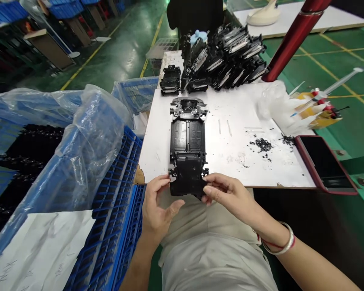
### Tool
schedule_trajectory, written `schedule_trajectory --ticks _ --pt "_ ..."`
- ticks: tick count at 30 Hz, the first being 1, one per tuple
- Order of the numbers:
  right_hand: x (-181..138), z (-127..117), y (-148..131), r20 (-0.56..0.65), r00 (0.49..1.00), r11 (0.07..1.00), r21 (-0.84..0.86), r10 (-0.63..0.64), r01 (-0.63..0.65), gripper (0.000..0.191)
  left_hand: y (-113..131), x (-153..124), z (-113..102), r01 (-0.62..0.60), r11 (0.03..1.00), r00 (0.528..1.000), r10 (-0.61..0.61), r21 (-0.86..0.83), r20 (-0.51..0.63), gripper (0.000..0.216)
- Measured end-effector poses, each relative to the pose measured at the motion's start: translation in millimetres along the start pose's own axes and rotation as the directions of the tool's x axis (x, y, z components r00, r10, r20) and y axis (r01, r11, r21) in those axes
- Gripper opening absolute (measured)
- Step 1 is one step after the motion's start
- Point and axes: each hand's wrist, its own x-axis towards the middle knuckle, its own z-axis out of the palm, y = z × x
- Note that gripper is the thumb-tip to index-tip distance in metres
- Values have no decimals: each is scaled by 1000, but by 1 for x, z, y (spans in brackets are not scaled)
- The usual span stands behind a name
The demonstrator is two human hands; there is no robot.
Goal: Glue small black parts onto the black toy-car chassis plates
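A long black plastic toy-car chassis lies on the white tabletop, its near end jutting past the front edge over my lap. My left hand is at its near left side; the fingertips touch the rim beside a wheel mount, while the thumb stands apart. On the opposite side, my right hand pinches the near right corner between thumb and fingers. A pile of small black parts is scattered to the right of the chassis. Thin clear strips lie nearby.
Several similar black chassis are stacked at the table's back. Glue bottles and a phone sit at right, near a red post. Blue crates lined with plastic stand at left, holding black parts.
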Motion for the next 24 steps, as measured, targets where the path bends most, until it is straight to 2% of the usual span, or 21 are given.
schedule_trajectory --ticks 2,4,7,11,16,21,24 --pt "10 5 -4 81 997 1000 -12 19 -18 34 -4 -3 -13 -62 981 998 67 186 -20 50" --pt "20 12 -7 139 990 999 -26 29 -26 34 -5 -3 -24 -83 951 995 98 297 -36 52" --pt "34 21 -11 195 979 997 -60 51 -39 33 -3 -1 -36 -82 920 993 109 384 -51 48" --pt "53 32 -7 271 961 997 -78 49 -29 33 -1 5 -49 -87 873 992 120 479 -38 32" --pt "74 44 1 284 956 995 -85 79 -57 36 -10 12 -61 47 824 998 -11 564 -66 30" --pt "87 54 -1 225 963 988 -87 146 -129 27 -21 22 -65 208 800 978 -184 563 -100 41" --pt "94 57 -3 204 963 980 -123 178 -155 24 -28 29 -66 235 810 972 -205 538 -115 37"
